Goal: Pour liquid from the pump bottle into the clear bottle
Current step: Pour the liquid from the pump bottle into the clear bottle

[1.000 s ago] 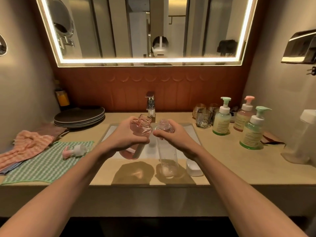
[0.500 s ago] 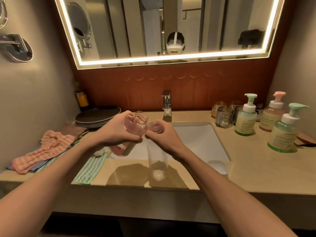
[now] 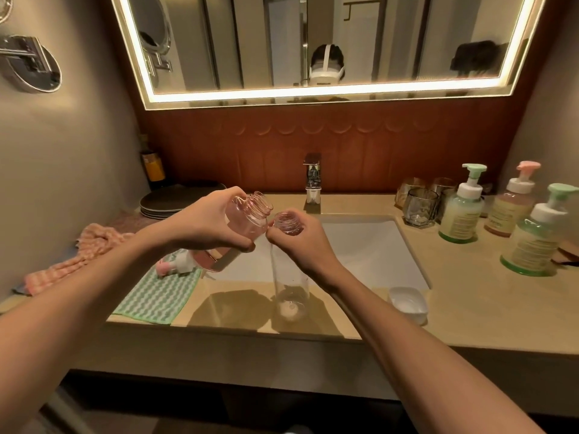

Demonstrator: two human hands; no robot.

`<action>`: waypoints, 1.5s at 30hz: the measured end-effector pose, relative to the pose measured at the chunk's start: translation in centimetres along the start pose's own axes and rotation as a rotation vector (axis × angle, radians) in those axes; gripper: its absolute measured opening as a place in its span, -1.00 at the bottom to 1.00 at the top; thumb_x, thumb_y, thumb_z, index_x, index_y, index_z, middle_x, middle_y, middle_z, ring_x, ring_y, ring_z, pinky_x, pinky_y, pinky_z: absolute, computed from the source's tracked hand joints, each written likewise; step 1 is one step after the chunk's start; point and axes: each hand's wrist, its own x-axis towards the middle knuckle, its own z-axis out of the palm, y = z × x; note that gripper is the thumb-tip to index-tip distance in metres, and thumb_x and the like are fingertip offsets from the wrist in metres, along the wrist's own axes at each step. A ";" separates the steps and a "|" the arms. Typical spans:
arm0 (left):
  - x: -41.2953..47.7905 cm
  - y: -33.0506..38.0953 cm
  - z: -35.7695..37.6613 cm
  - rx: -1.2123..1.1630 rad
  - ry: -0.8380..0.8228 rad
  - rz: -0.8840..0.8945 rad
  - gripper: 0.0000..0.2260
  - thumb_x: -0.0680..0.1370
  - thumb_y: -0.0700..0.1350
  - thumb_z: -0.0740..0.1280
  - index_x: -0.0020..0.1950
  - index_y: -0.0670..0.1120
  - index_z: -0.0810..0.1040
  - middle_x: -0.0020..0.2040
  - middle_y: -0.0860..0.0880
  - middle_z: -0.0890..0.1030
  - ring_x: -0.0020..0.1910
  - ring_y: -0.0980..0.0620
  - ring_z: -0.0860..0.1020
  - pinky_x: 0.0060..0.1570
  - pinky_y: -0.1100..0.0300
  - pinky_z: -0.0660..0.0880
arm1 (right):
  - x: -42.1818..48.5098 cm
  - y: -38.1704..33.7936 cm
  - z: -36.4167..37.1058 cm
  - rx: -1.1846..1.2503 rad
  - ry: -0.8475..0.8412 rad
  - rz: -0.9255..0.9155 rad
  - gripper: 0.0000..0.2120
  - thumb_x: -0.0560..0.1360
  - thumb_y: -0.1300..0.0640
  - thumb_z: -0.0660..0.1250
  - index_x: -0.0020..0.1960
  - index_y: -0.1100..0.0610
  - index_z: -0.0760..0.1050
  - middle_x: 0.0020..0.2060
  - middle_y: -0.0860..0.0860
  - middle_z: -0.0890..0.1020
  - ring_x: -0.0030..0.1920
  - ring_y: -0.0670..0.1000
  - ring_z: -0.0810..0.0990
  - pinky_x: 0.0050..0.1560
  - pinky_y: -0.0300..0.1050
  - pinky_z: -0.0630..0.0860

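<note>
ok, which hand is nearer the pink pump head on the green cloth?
Left. The left hand, gripping the tilted pink plastic bottle, is just above the pump head; the right hand, holding the clear bottle, is farther right.

Both forearms are extended forward from the lower corners of the view and converge at centre. The left grip is wrapped around the pump bottle, with the thumb underneath and the fingers over the top. The right grip is curled around the neck of the clear bottle, with the back of the hand facing up. The two grips are held just beside each other.
</note>
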 end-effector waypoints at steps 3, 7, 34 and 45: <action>0.4 0.4 0.1 0.023 -0.003 0.019 -0.41 0.18 0.03 0.65 0.14 0.07 0.49 0.05 0.09 0.61 0.03 0.09 0.59 0.05 -0.03 0.60 | -0.3 0.2 -0.2 -0.006 0.001 -0.013 -0.82 0.40 0.11 0.46 -0.04 0.14 0.59 -0.19 0.10 0.65 -0.22 0.01 0.58 -0.19 0.09 0.58; 0.6 0.7 0.0 0.063 -0.001 0.035 -0.36 0.16 0.08 0.63 0.18 0.09 0.48 0.08 0.10 0.58 0.06 0.08 0.58 0.04 -0.04 0.61 | -0.4 -0.1 -0.4 0.021 -0.038 0.029 -0.78 0.40 0.11 0.46 0.00 0.17 0.58 -0.15 0.13 0.66 -0.22 -0.03 0.56 -0.22 -0.04 0.56; 1.0 2.7 -1.2 0.311 -0.115 0.047 -0.38 0.22 0.01 0.64 0.19 0.03 0.43 0.04 0.07 0.55 -0.01 0.03 0.56 -0.11 0.10 0.55 | -1.0 -0.1 -1.1 0.138 -0.113 0.005 -0.75 0.41 0.20 0.51 0.00 -0.03 0.54 -0.14 -0.07 0.66 -0.19 -0.20 0.61 -0.09 -0.07 0.64; 1.2 3.4 -1.8 0.414 -0.155 0.014 -0.33 0.16 0.10 0.60 0.18 0.07 0.41 0.04 0.05 0.56 -0.03 -0.01 0.57 -0.05 -0.06 0.60 | -1.0 0.0 -1.1 0.132 -0.103 0.002 -0.74 0.41 0.18 0.52 -0.01 -0.07 0.54 -0.15 -0.12 0.66 -0.16 -0.22 0.62 -0.12 -0.19 0.62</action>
